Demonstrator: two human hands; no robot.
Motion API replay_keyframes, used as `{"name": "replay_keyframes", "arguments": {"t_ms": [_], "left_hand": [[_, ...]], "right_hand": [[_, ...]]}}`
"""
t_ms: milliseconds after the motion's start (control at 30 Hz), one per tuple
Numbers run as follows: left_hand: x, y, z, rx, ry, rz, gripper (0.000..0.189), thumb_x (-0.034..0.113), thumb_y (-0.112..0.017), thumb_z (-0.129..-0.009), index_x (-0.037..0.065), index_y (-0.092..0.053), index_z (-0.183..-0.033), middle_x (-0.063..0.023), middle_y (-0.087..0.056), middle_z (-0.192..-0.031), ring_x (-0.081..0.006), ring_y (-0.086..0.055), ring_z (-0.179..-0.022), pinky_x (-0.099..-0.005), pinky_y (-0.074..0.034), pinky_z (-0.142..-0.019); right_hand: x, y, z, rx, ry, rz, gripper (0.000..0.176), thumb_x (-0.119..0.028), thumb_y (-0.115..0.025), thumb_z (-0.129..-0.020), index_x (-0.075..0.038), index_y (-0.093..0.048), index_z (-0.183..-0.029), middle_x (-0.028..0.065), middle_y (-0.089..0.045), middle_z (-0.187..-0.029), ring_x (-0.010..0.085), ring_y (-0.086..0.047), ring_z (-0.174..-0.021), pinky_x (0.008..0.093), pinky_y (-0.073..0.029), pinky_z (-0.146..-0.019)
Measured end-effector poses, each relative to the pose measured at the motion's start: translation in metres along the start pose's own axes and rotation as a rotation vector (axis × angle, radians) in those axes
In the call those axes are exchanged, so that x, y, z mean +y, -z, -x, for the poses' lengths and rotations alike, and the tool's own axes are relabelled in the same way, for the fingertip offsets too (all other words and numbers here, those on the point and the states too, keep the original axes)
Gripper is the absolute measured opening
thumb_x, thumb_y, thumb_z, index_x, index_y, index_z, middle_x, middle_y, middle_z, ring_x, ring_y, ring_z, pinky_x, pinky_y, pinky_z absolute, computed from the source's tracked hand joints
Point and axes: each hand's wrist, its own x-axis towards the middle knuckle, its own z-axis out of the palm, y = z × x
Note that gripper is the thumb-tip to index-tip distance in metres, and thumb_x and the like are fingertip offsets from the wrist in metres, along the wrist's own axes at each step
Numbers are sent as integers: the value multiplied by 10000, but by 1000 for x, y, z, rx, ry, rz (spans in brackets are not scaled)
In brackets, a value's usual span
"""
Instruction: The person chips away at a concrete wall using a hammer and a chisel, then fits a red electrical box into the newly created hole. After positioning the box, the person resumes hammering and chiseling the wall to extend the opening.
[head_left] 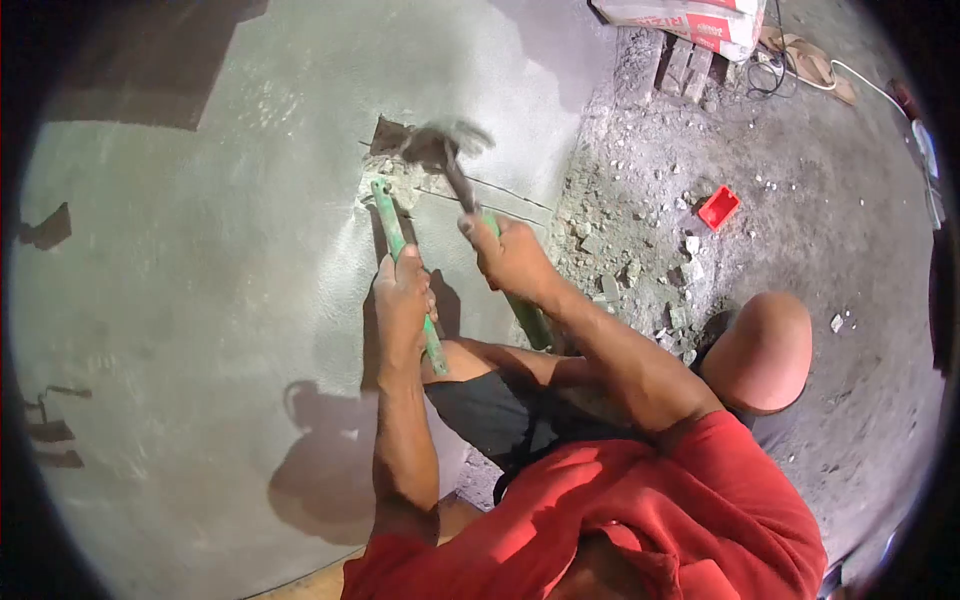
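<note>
My left hand point(403, 292) is wrapped round a narrow flat green bar point(391, 221) with small holes at its ends. The bar's upper end is at the broken patch point(402, 186) in the grey plastered wall point(250, 220), just below a dark rectangular hole point(385, 136). In my right hand point(515, 258) is a hammer point(459, 183) with a green handle. Its head is smeared by motion close to the hole. Two dark lines point(490, 192) run along the wall from the broken patch behind the hammer.
Broken rubble point(630, 270) lies on the floor along the wall's foot. A small red box point(718, 207) sits among the debris. At the top, a printed bag point(690, 20) rests by wooden pieces point(685, 70), with a white cable point(870, 80) nearby. My bent knee point(762, 350) is at the right.
</note>
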Motion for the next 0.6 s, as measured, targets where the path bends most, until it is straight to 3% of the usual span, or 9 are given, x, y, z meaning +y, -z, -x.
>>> {"name": "replay_keyframes", "arguments": {"t_ms": [67, 133, 233, 267, 333, 367, 433, 533, 600], "left_hand": [[-3, 3, 3, -10, 2, 16, 291, 382, -497, -1014, 110, -508, -912, 37, -435, -642, -66, -406, -462, -236, -348, -395], [-1, 7, 2, 7, 28, -2, 306, 390, -517, -1003, 106, -503, -891, 28, -439, -640, -74, -405, -455, -242, -343, -392], [-2, 8, 3, 12, 29, 30, 319, 394, -529, -996, 97, -506, -883, 19, -441, -637, -75, -406, -455, -251, -340, -388], [-1, 10, 4, 17, 28, 27, 319, 394, -529, -996, 97, -506, -883, 19, -441, -637, -75, -406, -455, -251, -340, -388], [1, 10, 6, -13, -23, 30, 318, 391, -533, -995, 92, -507, -892, 17, -436, -632, -77, -408, -456, -254, -336, -383], [-1, 14, 10, -19, -29, 22, 318, 391, -533, -995, 92, -507, -892, 17, -436, -632, -77, -408, -456, -254, -336, -383], [-4, 20, 1, -81, -14, 86, 327, 409, -542, -998, 98, -510, -903, 19, -432, -629, -76, -408, -458, -248, -338, -386], [-16, 34, -3, -131, -13, 226, 338, 435, -550, -999, 112, -508, -911, 22, -428, -634, -74, -408, -460, -243, -344, -392], [-19, 40, -2, -99, 10, 225, 352, 454, -554, -997, 116, -516, -905, 23, -430, -645, -73, -400, -462, -238, -344, -398]], "right_hand": [[-47, 21, -5, 69, -285, -382, 439, -385, -421, -1037, -58, -499, -754, 42, -520, -566, 147, -526, -460, 309, -434, -447], [-72, 46, 1, 160, 56, -341, 430, -425, -485, -1030, -55, -527, -816, 27, -522, -555, 124, -521, -483, 296, -423, -450], [-73, 21, 12, 384, 390, -859, 397, -367, -521, -1011, -35, -573, -800, 86, -574, -612, 158, -560, -499, 289, -446, -466], [-44, 22, 21, 209, 276, -256, 426, -393, -547, -987, -9, -604, -812, 173, -598, -665, 260, -614, -571, 339, -484, -531], [47, -33, 8, 66, 393, 382, 485, -456, -571, -960, 16, -621, -862, 246, -608, -717, 390, -636, -685, 422, -505, -633], [35, -29, 12, 78, 393, 380, 485, -456, -571, -960, 16, -621, -862, 246, -608, -717, 390, -636, -685, 422, -505, -633], [-7, -7, 9, 21, -299, -16, 547, -491, -556, -957, 49, -609, -888, 290, -606, -756, 474, -617, -764, 482, -493, -712], [-35, 7, 9, 69, -275, -95, 560, -496, -551, -961, 57, -605, -887, 294, -613, -765, 467, -614, -745, 476, -495, -711], [-71, 24, 12, 104, -215, -51, 518, -465, -570, -965, 45, -587, -879, 256, -604, -723, 400, -609, -687, 441, -500, -680]]}}
